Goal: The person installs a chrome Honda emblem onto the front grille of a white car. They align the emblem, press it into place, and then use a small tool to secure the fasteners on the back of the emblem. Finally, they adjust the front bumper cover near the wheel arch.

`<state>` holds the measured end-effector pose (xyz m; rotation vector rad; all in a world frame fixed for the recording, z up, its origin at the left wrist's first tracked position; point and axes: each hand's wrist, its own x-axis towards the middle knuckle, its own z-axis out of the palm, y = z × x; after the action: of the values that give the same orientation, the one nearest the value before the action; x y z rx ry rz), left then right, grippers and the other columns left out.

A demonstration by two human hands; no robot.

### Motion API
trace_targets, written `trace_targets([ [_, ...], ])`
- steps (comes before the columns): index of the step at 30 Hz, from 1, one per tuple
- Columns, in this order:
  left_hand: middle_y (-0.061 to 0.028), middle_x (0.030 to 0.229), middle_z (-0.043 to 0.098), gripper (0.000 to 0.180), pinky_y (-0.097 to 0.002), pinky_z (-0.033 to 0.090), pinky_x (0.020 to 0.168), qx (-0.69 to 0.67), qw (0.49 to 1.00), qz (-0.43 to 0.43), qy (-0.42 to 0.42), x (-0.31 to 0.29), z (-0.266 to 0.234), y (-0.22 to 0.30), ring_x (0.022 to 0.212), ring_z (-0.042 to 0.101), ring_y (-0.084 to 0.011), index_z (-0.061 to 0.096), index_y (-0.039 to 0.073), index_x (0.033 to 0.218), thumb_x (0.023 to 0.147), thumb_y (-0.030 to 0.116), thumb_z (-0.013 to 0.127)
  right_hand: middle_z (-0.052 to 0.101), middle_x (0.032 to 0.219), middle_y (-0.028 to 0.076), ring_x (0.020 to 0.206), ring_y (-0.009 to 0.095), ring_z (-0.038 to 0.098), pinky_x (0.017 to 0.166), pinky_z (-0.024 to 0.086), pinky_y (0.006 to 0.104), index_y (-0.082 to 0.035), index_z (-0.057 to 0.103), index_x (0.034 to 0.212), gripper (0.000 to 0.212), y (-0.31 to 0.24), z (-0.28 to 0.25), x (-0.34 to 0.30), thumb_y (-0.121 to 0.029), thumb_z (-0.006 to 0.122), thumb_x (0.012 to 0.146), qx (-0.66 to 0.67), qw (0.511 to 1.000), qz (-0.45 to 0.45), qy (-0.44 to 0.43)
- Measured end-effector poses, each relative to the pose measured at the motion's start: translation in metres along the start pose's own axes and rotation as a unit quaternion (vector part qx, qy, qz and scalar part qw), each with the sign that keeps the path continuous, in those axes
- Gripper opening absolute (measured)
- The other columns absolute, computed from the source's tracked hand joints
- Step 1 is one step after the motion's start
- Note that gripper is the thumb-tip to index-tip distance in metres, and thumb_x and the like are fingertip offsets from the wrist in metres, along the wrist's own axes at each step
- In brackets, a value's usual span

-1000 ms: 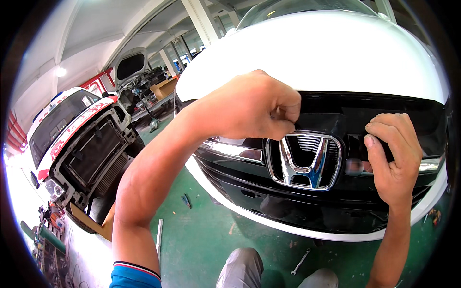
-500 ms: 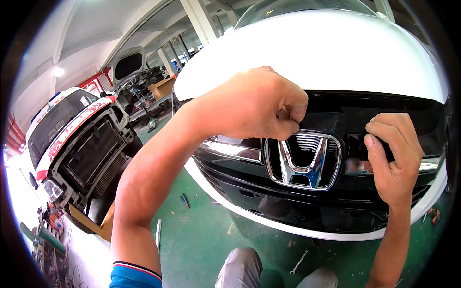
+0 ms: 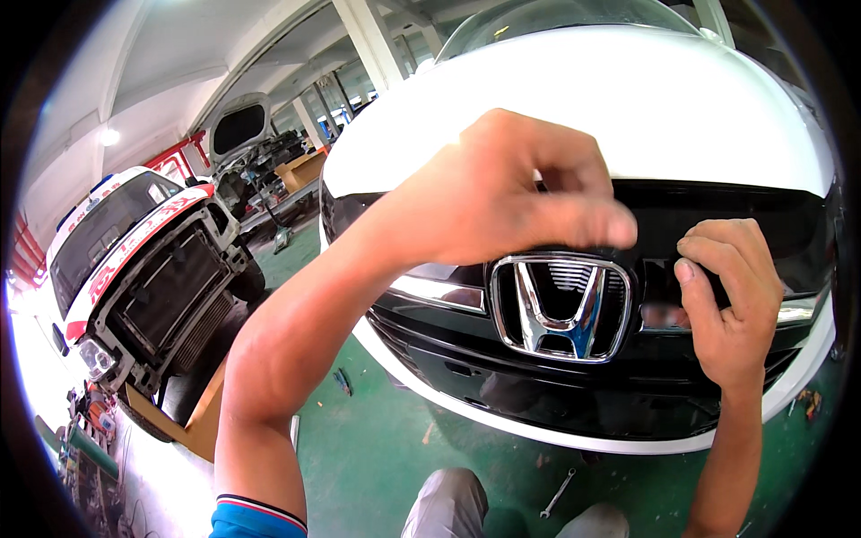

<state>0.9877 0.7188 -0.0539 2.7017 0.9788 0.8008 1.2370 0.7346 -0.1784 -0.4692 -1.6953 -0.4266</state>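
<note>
A white car's front end fills the right side of the view, with a chrome emblem [image 3: 563,309] set in its black grille [image 3: 538,394]. My left hand [image 3: 538,184] hangs just above the emblem, over the gap below the hood [image 3: 574,99]. Its thumb points right, apart from the curled fingers, and motion blurs them; nothing shows in the hand. To the right of the emblem, my right hand [image 3: 734,300] is bent in front of the glossy black panel [image 3: 735,211], thumb close to the fingertips. Whatever it pinches, if anything, cannot be made out.
A wrench [image 3: 559,493] and a small tool [image 3: 343,381] lie on the green floor [image 3: 377,466]. On the left stands a white and red vehicle [image 3: 148,269] without its front cover, a cardboard piece [image 3: 202,417] beside it. Behind are a raised hood [image 3: 240,125] and pillars [image 3: 369,40].
My left hand has moved right, and its closed thumb and fingers have come apart. The right hand has dipped slightly and keeps its bent shape.
</note>
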Motion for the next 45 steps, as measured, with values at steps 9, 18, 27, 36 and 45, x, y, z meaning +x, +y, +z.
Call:
trace_targets([
  [9,-0.0139,0.115,0.071,0.029,-0.0382,0.056,0.09,0.178,0.967,0.14,0.115,-0.058,0.013,-0.034,0.105,0.07,-0.028,0.071,0.001,0.12,0.091,0.0,0.07,0.066,0.087,0.012,0.077,0.027,0.06,0.067,0.047,0.0354,0.002,0.067,0.088,0.017,0.0,0.0,0.001,0.008,0.07,0.073,0.004,1.0,-0.004,-0.006],
  [18,-0.0176,0.132,0.066,0.053,-0.0452,0.056,0.097,0.291,0.92,0.209,0.16,-0.073,0.054,-0.058,0.12,0.064,-0.0376,0.069,0.005,0.13,0.079,0.011,0.08,0.067,0.089,0.013,0.079,0.027,0.06,0.069,0.047,0.0357,0.003,0.068,0.09,0.019,-0.002,0.0,0.001,0.009,0.07,0.073,-0.015,1.0,0.004,-0.017],
  [27,-0.0111,0.099,0.073,0.018,-0.0339,0.057,0.072,0.103,0.948,0.081,0.292,-0.102,0.034,-0.08,0.085,0.071,-0.0253,0.072,0.002,0.1,0.084,0.002,0.08,0.067,0.091,0.013,0.082,0.028,0.061,0.071,0.048,0.0365,0.003,0.069,0.092,0.019,-0.004,-0.001,0.001,0.008,0.07,0.074,-0.035,0.999,0.013,-0.033],
  [36,-0.007,0.091,0.071,0.015,-0.031,0.055,0.072,0.073,0.979,0.093,0.169,-0.075,0.023,-0.064,0.084,0.07,-0.0196,0.074,0.003,0.092,0.079,-0.003,0.079,0.068,0.092,0.014,0.083,0.028,0.062,0.071,0.049,0.0364,0.003,0.069,0.092,0.019,-0.004,-0.002,0.001,0.008,0.069,0.074,-0.041,0.998,0.017,-0.041],
  [45,-0.0076,0.087,0.07,0.014,-0.0342,0.056,0.071,0.106,0.99,0.055,0.072,-0.062,0.002,-0.055,0.08,0.07,-0.023,0.074,0.003,0.092,0.079,-0.002,0.078,0.068,0.093,0.014,0.083,0.028,0.062,0.071,0.048,0.0364,0.003,0.068,0.093,0.02,-0.003,-0.003,0.001,0.008,0.069,0.074,-0.036,0.999,0.007,-0.038],
])
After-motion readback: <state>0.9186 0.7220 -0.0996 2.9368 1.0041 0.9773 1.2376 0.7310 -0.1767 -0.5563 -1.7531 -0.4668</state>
